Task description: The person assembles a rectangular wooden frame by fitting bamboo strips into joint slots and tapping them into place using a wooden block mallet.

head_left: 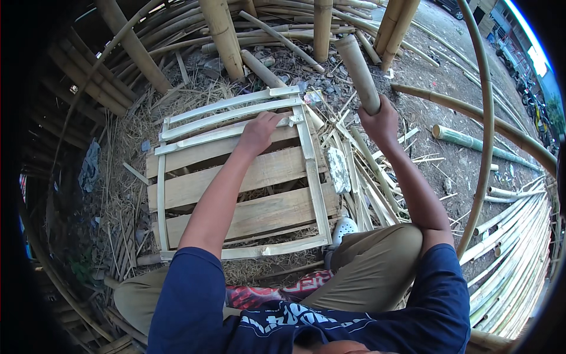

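Note:
My right hand point(380, 123) is wrapped round the lower end of a thick bamboo club point(358, 68), raised and tilted above the ground to the right of a frame. My left hand point(258, 134) rests at the upper right of that frame, on a pale split-bamboo slat point(200, 141). Its fingers are bent together close to where the slat meets the frame's right-hand strip point(314, 177); whatever small thing they may pinch is too small to make out. Two more slats point(230, 118) cross the frame farther away. Beneath the frame lies a platform of wooden boards point(236, 218).
A whitish block point(338, 170) lies right of the platform, beside bamboo splints point(371, 189). Upright bamboo posts point(221, 38) stand at the back. Bamboo poles point(513, 253) are piled on the right, where a curved pole point(487, 118) rises. A pale clog point(343, 229) shows by my knee.

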The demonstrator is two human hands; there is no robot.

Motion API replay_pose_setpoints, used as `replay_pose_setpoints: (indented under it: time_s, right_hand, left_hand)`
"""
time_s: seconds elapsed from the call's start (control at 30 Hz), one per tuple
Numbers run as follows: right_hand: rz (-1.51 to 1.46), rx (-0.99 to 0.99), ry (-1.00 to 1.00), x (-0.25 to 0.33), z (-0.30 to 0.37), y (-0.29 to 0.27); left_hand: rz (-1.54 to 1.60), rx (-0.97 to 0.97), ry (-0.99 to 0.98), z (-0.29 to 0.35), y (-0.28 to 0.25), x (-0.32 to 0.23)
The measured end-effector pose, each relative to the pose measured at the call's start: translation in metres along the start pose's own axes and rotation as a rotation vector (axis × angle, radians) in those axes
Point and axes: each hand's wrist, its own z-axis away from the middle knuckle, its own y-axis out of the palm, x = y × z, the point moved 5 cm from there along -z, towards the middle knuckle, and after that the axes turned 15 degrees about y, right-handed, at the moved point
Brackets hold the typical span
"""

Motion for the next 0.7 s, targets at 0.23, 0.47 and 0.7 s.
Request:
replay_pose_setpoints:
  time_s: [0.23, 0.47, 0.7]
  right_hand:
    - [0.342, 0.335, -0.240, -0.028, 0.016, 0.029]
    - [0.003, 0.042, -0.530, -0.008, 0.046, 0.024]
    - [0.483, 0.287, -0.498, -0.041, 0.034, 0.067]
  left_hand:
    - [-0.060, 0.038, -0.250, 0.010, 0.004, -0.033]
    - [-0.085, -0.141, -0.363, 0.046, 0.009, -0.047]
    - [-0.070, -0.031, -0.355, 0.044, 0.014, -0.039]
